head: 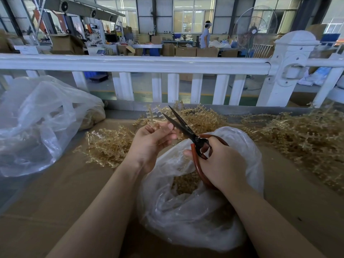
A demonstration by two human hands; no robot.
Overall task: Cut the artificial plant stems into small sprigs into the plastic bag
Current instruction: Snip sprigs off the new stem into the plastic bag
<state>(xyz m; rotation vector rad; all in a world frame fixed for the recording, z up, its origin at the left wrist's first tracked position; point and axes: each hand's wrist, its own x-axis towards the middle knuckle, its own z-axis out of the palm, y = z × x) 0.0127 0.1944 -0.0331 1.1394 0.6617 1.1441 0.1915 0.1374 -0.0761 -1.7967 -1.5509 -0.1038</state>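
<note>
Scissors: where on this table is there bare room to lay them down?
Bare cardboard table shows near the front left, between the big bag and the small bag. The back and right are crowded with plant stems.

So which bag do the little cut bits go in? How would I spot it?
Start at the white fence along the far edge of the brown table, then come toward the person's arms. The plastic bag sits under the right hand holding the scissors. Unlike the bigger bag far left, it gapes open, showing tan sprigs.
</note>
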